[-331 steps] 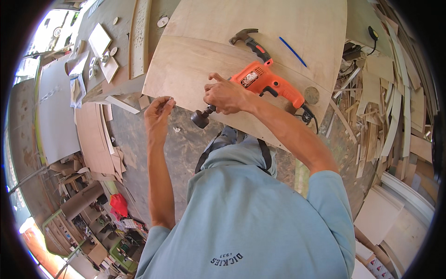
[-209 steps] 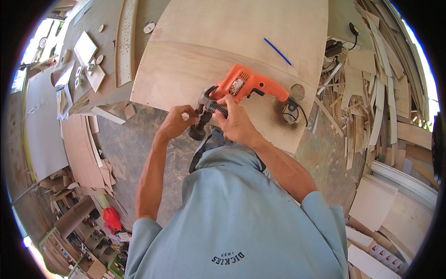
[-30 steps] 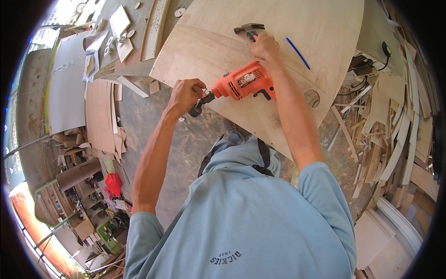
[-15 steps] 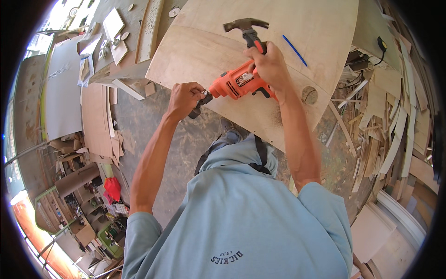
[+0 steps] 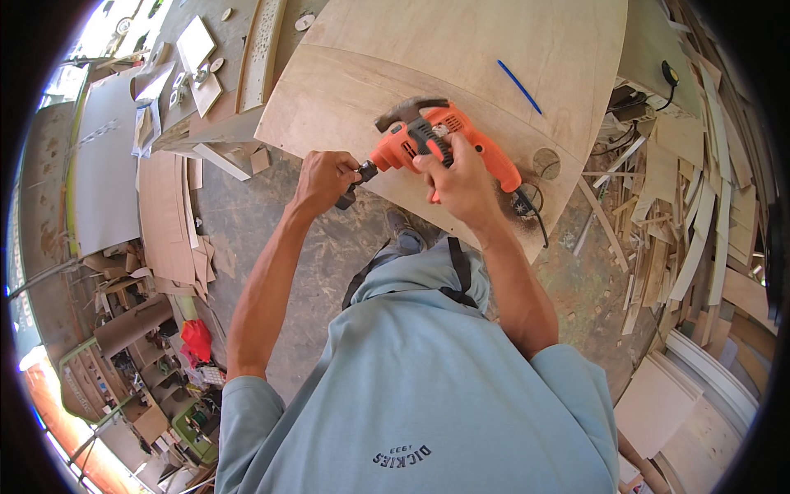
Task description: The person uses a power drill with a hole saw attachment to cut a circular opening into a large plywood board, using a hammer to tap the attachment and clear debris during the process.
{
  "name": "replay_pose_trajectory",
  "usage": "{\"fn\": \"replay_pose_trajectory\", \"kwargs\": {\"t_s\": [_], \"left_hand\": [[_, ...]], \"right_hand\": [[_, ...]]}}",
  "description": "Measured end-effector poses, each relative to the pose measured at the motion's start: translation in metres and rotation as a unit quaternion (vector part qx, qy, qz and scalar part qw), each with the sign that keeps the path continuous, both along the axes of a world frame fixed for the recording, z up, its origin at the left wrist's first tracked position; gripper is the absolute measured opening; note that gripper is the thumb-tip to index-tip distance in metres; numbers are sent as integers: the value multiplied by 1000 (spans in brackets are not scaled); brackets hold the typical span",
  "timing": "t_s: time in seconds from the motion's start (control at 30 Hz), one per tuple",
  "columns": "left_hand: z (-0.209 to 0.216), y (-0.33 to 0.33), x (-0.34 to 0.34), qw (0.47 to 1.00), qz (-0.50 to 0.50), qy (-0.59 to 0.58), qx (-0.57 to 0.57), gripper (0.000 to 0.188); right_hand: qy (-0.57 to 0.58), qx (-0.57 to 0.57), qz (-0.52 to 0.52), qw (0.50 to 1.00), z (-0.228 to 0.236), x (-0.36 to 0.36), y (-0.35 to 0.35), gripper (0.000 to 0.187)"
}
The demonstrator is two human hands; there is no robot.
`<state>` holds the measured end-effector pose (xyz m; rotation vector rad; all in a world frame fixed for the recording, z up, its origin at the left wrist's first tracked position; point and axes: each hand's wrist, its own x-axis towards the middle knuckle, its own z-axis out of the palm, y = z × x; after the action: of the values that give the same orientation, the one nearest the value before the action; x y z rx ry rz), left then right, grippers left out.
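Note:
An orange power drill (image 5: 491,155) lies on its side on the plywood sheet (image 5: 346,90), its chuck (image 5: 366,170) pointing left past the sheet's near edge. My left hand (image 5: 323,183) is closed with thumb and fingers pinched at the chuck; what exactly sits between the fingertips is hidden. Just below them hangs a dark, rounded part (image 5: 346,198). A claw hammer (image 5: 420,122) is gripped by its black and red handle in my right hand (image 5: 462,188). The hammer's head is over the drill body, covering part of it.
On the sheet lie a blue pen (image 5: 519,86) and, by its round hole (image 5: 546,163), the drill's black cord (image 5: 539,221). Wood offcuts (image 5: 658,239) are piled at the right. Brown boards (image 5: 164,218) lean at the left, near cluttered shelves (image 5: 140,362).
My right hand has brought the hammer down and toward me, from beyond the drill to over its body. The drill's rear and cord now show. My left hand stays at the chuck.

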<state>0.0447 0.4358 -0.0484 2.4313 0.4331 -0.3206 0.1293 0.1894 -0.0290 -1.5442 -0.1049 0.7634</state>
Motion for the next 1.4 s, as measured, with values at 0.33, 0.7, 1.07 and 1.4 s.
{"fn": "replay_pose_trajectory", "kwargs": {"t_s": [0.33,0.7,1.07,1.4], "left_hand": [[-5,7,-1,999,-9,-18,-26,18],[-15,16,-12,996,20,16,-80,15],[-7,9,-29,987,-72,-109,95,16],[-19,-2,-29,981,-47,-124,144,11]], "right_hand": [[-118,-80,39,989,-50,-24,20,38],[-227,-110,63,966,-51,-40,28,39],[-122,-4,-74,990,-71,-40,41,35],[-155,-53,3,986,-54,-35,33,37]]}}
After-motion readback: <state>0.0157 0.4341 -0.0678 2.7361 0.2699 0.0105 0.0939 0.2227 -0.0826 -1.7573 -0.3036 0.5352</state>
